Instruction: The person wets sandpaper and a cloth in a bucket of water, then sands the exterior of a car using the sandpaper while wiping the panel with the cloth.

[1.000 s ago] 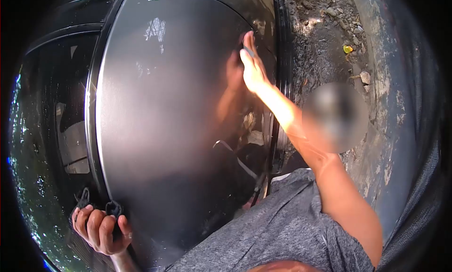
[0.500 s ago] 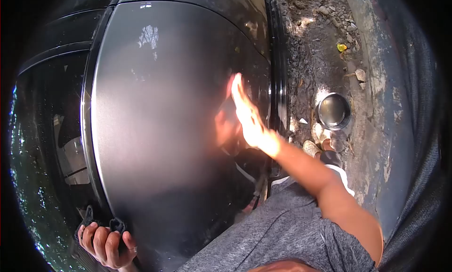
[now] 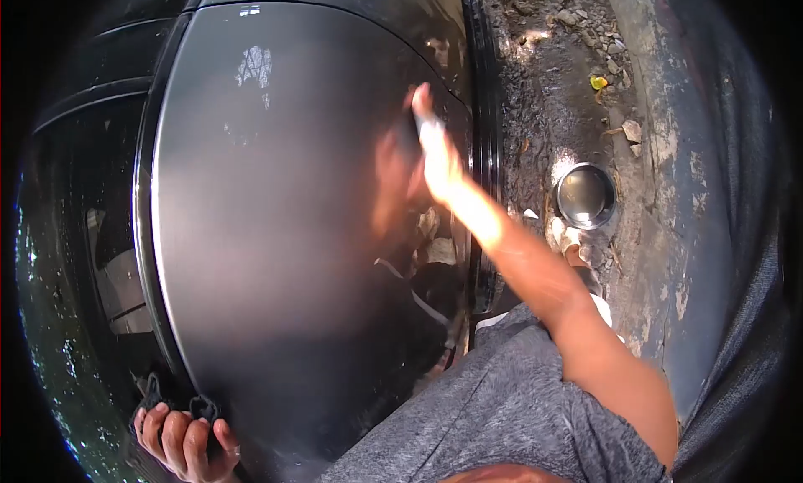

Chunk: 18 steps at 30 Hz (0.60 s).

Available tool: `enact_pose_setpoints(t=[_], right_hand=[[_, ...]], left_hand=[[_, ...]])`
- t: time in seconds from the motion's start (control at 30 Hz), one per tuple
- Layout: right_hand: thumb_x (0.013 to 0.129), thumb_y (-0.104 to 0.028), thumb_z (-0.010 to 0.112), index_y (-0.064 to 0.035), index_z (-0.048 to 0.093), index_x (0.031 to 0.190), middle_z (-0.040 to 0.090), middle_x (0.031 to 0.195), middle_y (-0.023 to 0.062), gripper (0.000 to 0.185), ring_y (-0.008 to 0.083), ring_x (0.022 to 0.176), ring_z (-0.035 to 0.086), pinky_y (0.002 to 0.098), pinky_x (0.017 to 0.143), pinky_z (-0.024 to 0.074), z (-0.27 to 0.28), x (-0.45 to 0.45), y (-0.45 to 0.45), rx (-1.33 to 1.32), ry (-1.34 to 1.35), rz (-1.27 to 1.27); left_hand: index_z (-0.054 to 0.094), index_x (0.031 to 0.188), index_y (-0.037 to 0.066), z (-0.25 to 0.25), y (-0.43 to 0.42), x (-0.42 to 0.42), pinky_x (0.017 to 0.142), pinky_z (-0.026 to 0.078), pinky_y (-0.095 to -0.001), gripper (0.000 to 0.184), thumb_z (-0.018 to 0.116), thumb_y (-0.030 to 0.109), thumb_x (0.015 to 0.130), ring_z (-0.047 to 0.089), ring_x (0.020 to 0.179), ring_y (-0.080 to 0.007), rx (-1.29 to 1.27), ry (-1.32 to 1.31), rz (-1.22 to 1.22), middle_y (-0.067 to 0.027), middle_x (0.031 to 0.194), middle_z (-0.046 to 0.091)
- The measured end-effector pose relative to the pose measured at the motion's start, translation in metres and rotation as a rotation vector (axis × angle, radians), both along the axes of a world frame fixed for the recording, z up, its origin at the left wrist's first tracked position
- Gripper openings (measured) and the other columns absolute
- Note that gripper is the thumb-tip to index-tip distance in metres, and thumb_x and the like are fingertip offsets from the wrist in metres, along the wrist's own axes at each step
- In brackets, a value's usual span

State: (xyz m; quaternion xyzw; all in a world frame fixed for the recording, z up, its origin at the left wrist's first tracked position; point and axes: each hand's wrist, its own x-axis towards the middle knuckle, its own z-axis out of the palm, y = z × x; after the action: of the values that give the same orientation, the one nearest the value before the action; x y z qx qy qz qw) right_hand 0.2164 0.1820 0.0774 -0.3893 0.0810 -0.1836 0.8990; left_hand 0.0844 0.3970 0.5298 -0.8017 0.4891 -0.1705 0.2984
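Note:
My left hand (image 3: 188, 441), at the lower left, has its fingers curled round a bunched black cloth (image 3: 203, 408) at the edge of the dark car panel (image 3: 259, 199). My right hand (image 3: 437, 153) lies stretched along the right part of the panel, seen from its side and blurred, fingers together. A small greyish-white patch shows between its thumb and fingers; what it is I cannot make out. The hand's palm side is hidden, and its reflection shows on the glossy surface.
Dark car glass (image 3: 84, 232) lies left of the panel. On the wet, stony ground at right stands a round metal bowl (image 3: 585, 196), near my foot. A yellow leaf (image 3: 598, 82) and a stone (image 3: 631, 132) are farther up, beside a worn wall (image 3: 669, 173).
My right hand came down along the panel, then moved back up it. The view has shifted slightly, and the bowl, blurred out at first, now shows. My left hand keeps its hold on the cloth.

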Motion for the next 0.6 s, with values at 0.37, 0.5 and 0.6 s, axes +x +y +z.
enact_pose_setpoints(t=[0.37, 0.5, 0.6], right_hand=[[0.103, -0.046, 0.046, 0.0060, 0.009, 0.156, 0.002, 0.165, 0.0254, 0.083, 0.0376, 0.153, 0.001, 0.0430, 0.125, 0.0057, -0.013, -0.021, 0.035, -0.368, 0.136, -0.167], [0.105, -0.044, 0.032, -0.0030, 0.008, 0.159, 0.007, 0.168, 0.0100, 0.072, 0.0236, 0.154, 0.009, 0.0394, 0.125, 0.0051, -0.034, 0.036, -0.025, 0.222, 0.379, 0.081], [0.104, -0.045, 0.030, -0.0030, 0.017, 0.158, 0.016, 0.167, 0.0077, 0.070, 0.0212, 0.152, 0.020, 0.0355, 0.125, 0.0139, -0.046, -0.003, 0.017, -0.141, 0.086, -0.101]], left_hand=[[0.059, 0.081, 0.002, 0.001, 0.003, 0.004, 0.094, 0.046, -0.0615, 0.023, 0.066, 0.022, 0.090, 0.061, 0.095, -0.0392, 0.010, -0.003, -0.037, -0.0151, 0.085, 0.061], [0.059, 0.081, 0.002, 0.003, 0.002, -0.004, 0.094, 0.046, -0.0617, 0.022, 0.065, 0.021, 0.090, 0.061, 0.096, -0.0393, 0.041, 0.000, 0.013, -0.0151, 0.086, 0.061], [0.058, 0.081, 0.002, 0.004, 0.003, 0.002, 0.093, 0.046, -0.0613, 0.022, 0.065, 0.021, 0.090, 0.061, 0.098, -0.0383, 0.046, 0.006, 0.024, -0.0146, 0.086, 0.061]])
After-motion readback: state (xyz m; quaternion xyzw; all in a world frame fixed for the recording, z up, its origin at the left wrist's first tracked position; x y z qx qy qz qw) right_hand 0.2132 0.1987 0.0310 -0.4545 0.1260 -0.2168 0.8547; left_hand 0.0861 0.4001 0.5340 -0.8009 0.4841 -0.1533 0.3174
